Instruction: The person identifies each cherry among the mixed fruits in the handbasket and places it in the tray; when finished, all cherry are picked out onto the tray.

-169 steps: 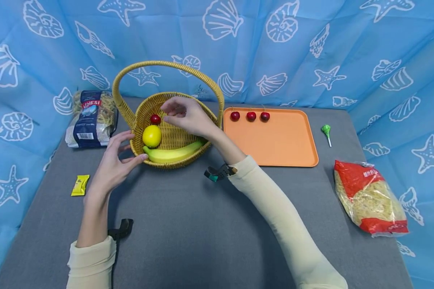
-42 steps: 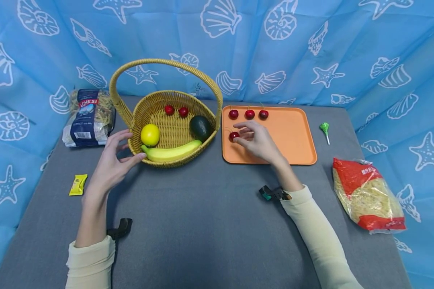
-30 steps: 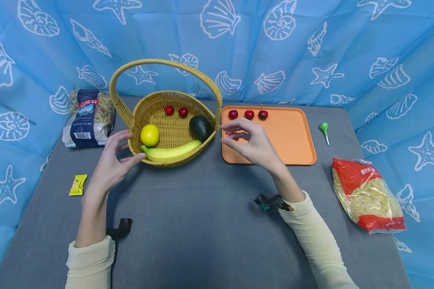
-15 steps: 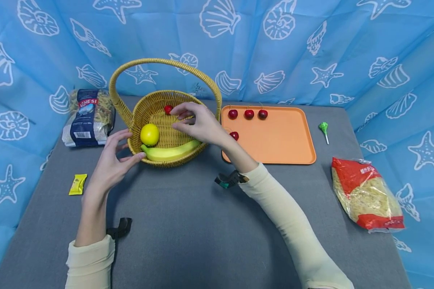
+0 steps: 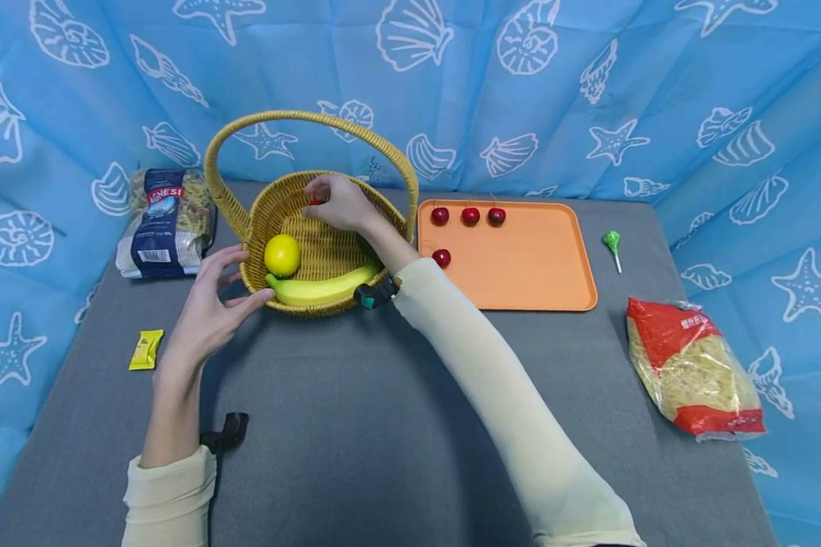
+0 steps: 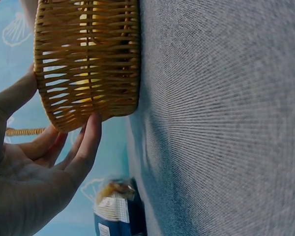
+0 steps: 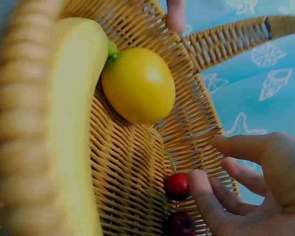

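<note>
My right hand reaches into the far side of the wicker basket, fingers loosely curled, fingertips beside a cherry on the basket floor; I cannot tell whether they pinch it. My left hand rests relaxed against the basket's near left wall, beside the lemon and banana.

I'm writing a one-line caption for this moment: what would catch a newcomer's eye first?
The wicker basket at the back left of the grey table, with a lemon and banana inside, draws the eye first. The right hand reaches into it, fingers at a red cherry, while the left hand touches the basket's outer wall. To its right, an orange tray bears four more cherries.
</note>
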`<state>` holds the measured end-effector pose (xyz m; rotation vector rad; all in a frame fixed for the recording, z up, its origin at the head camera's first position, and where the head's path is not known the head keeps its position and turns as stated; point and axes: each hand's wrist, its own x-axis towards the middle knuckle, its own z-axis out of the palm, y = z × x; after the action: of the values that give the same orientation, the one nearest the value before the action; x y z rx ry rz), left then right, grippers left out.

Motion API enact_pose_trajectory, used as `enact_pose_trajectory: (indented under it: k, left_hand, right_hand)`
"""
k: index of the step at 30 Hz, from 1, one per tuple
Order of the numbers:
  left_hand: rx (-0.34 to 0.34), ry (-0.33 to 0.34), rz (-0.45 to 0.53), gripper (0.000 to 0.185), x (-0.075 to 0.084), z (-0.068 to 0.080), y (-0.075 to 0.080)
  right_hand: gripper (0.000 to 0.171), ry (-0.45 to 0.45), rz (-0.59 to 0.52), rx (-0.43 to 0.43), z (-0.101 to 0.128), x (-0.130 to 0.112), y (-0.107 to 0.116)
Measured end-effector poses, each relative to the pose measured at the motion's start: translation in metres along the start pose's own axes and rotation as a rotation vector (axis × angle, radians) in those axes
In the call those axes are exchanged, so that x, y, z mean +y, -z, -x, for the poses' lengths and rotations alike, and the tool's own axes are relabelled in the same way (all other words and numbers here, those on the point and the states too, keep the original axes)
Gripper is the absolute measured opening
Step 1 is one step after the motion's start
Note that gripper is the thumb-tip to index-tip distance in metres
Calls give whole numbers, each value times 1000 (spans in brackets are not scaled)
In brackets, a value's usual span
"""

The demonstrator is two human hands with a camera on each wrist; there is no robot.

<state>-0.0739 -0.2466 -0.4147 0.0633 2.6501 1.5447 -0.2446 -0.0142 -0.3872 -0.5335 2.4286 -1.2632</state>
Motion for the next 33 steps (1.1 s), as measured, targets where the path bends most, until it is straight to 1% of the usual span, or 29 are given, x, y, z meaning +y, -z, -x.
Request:
enact_pose_trajectory:
  k: [3,6,9,14,18,20,22,26,30,33]
  left_hand:
    - [1,-2,-4,76,0,0,0]
    - [5,-3,-1,75,1,1,0]
    - [7,-6,-2,74,0,1,0]
    - [4,-31,9,73,-3,-1,-1]
    - [13,-39,6,74,-4,-1,-1]
    - [15,-35,-4,74,-4,-1,0]
    - [14,-29,-15,74,-4,-1,0]
    - [11,-26,-15,74,-3,0,0]
    - [8,-21,-8,74,-4,0,0]
    - [8,-17,-1,75,-4,0,1]
  right_hand:
    - [46,-72,-1,-8,-7,-3,-2]
    - [50,-112,17,-25,-11,-7,-3]
    - [54,-140,2,-69,-12,-8,-4]
    - [56,-179,-40,-144,-11,-5,-6]
    - [54,-168,18,-178,-12,-3,-10]
    - [51,-159,46,-178,-14,-2,-13]
    - [49,-161,46,-172,-14,-3,-15]
    - [41,-148,0,-128,-11,-3,-19]
    - [34,-89,-63,-73,-4,-4,-19]
    - [33,-48,-134,-61,3,-5,-16]
